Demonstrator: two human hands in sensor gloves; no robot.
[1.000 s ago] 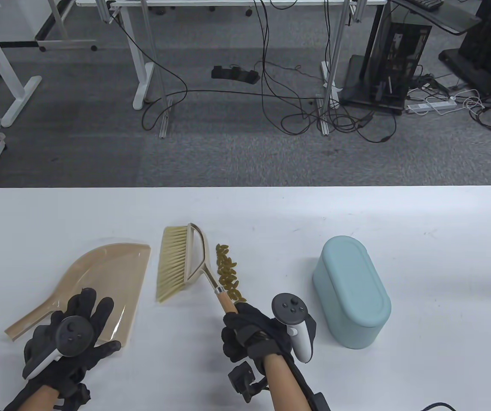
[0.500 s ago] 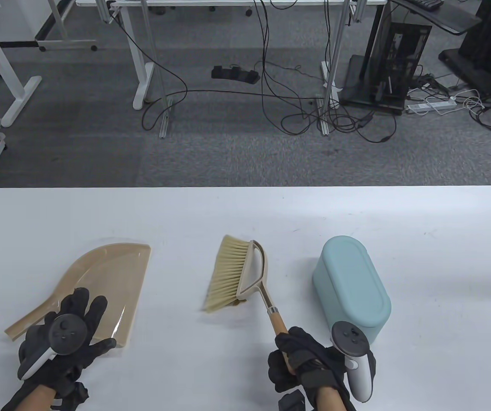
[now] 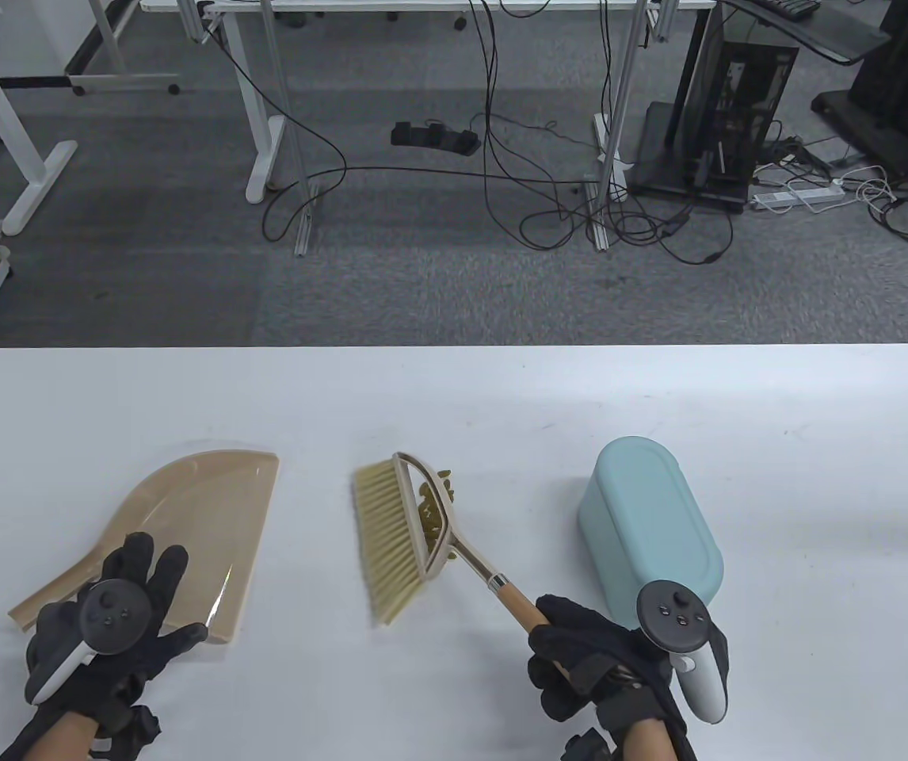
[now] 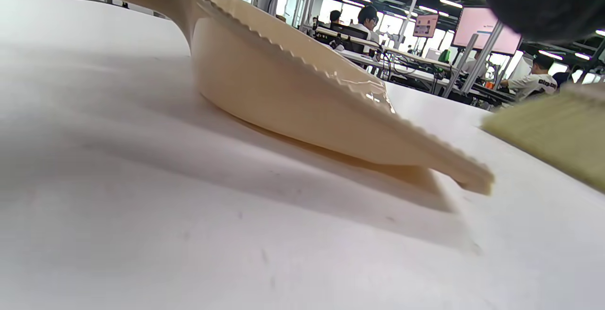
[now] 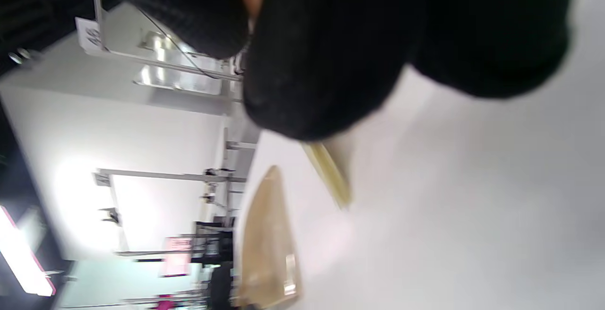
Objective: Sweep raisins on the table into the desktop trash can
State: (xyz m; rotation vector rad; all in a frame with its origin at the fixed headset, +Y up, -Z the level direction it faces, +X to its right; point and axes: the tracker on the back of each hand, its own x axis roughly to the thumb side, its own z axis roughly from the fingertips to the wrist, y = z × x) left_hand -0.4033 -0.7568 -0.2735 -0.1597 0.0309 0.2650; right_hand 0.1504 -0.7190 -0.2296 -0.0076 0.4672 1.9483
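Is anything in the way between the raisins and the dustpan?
Only the brush itself: its bristles sit between the raisins and the dustpan. Otherwise the table between them looks bare. The right hand grips the brush handle.

Table view: we look down from above the near edge across the white table [image 3: 501, 396] to the office floor beyond, both hands coming in at the bottom. Left wrist view sits almost at tabletop level, upright, close to the beige dustpan [image 4: 293, 88] and facing across it toward distant desks. Right wrist view is rolled on its side and blurred, gloved fingers [image 5: 326, 55] filling the top; all three views share the dustpan [image 5: 267, 248] and the brush bristles [image 4: 553, 135].
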